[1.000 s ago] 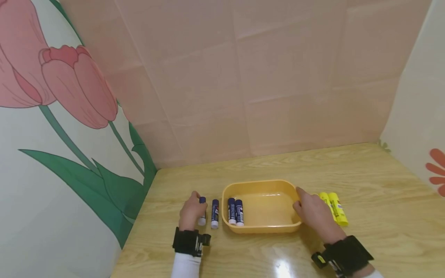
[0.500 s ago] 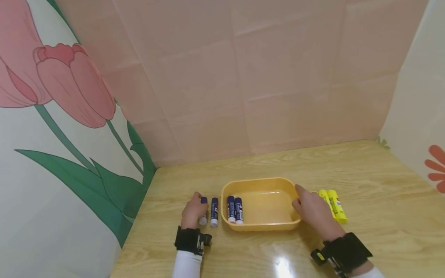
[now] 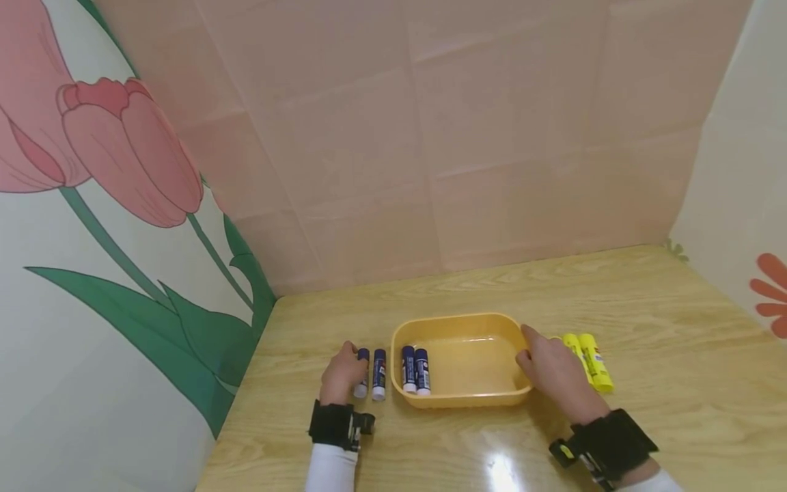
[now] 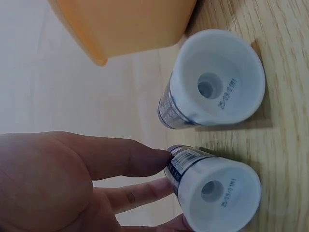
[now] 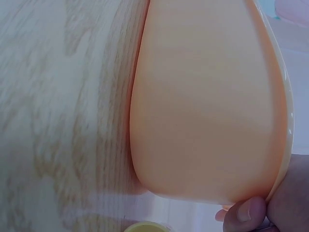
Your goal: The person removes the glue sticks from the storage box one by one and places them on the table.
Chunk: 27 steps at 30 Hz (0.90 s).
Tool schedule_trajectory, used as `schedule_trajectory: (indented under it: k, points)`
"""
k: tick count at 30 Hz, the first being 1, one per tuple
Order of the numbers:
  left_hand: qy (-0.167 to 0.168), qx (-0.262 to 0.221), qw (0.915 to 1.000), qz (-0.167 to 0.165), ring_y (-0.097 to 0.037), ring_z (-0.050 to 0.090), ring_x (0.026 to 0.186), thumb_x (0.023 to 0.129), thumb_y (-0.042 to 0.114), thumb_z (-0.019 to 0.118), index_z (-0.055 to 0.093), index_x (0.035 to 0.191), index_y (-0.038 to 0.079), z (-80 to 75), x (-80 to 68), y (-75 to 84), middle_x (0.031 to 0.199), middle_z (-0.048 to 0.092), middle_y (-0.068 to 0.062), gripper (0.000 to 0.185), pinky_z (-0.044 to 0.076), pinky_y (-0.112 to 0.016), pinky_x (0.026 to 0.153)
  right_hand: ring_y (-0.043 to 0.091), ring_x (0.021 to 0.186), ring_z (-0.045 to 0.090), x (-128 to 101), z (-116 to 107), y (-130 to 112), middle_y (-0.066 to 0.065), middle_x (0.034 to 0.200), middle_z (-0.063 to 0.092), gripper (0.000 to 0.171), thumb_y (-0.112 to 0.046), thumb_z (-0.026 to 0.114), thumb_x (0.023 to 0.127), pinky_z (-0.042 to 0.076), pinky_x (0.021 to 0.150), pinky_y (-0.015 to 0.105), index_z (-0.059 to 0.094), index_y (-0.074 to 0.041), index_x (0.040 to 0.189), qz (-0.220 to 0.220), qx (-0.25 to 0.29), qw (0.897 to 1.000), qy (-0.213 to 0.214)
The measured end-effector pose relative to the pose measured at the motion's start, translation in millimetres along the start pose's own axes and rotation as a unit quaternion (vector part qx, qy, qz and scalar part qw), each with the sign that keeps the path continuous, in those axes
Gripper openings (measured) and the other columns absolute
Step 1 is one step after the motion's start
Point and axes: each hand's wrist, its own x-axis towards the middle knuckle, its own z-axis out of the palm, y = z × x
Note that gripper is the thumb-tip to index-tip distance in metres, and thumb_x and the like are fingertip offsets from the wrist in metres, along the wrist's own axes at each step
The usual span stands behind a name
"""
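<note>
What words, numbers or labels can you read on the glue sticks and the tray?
"25/09 0" or close to it, blurred: printed on the white base of each of the two blue glue sticks beside the left hand.
Side labels on the blue sticks: too small to read.
Yellow glue sticks: label too small to read.
Tray: no text.

stamped date code starting "25/09" on white base of each blue glue stick (image 4: 219,79), rest illegible
</note>
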Motion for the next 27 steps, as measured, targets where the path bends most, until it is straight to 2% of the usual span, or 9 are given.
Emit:
schedule_trajectory:
  k: [12,19,24,27]
  points:
    - [0.002,0.008,0.9996,0.027,-0.03,0.061,0.088,0.095,0.02,0.057,0.054,0.127,0.001,2.1,-5.0,5.5,0.111,0.066,-0.021,0.038,0.05,-0.048,0.079,0.018,0.053,0.045,0.4,0.7,0.7,0.007,0.069,0.048,0.06,-0.011,0.051,0.095,0.038,0.048,0.03,0.033,0.013,0.146,-0.009,-0.003,1.0,0.012]
    - [0.001,0.006,0.9999,0.016,-0.027,0.06,0.084,0.094,0.02,0.057,0.055,0.126,0.001,2.5,-5.7,7.4,0.106,0.065,-0.018,0.037,0.049,-0.043,0.073,0.018,0.054,0.045,0.1,-0.8,-0.3,0.008,0.07,0.049,0.06,-0.011,0.051,0.095,0.039,0.049,0.03,0.032,0.013,0.147,-0.003,0.0,1.0,0.005]
    - [0.007,0.014,0.9996,0.023,-0.028,0.06,0.084,0.096,0.022,0.057,0.055,0.125,0.001,2.9,-4.8,6.8,0.105,0.066,-0.018,0.036,0.049,-0.044,0.074,0.018,0.054,0.045,0.2,-1.4,-0.6,0.008,0.07,0.049,0.06,-0.011,0.05,0.095,0.039,0.049,0.031,0.032,0.013,0.147,-0.004,0.0,1.0,0.004]
    - [0.005,0.015,0.9998,0.013,-0.027,0.06,0.085,0.096,0.023,0.055,0.054,0.127,0.001,2.4,-3.5,6.2,0.107,0.066,-0.018,0.038,0.049,-0.043,0.074,0.018,0.054,0.046,-0.1,-1.4,-1.0,0.007,0.07,0.048,0.061,-0.012,0.05,0.096,0.04,0.049,0.03,0.031,0.013,0.148,-0.002,0.003,1.0,-0.001]
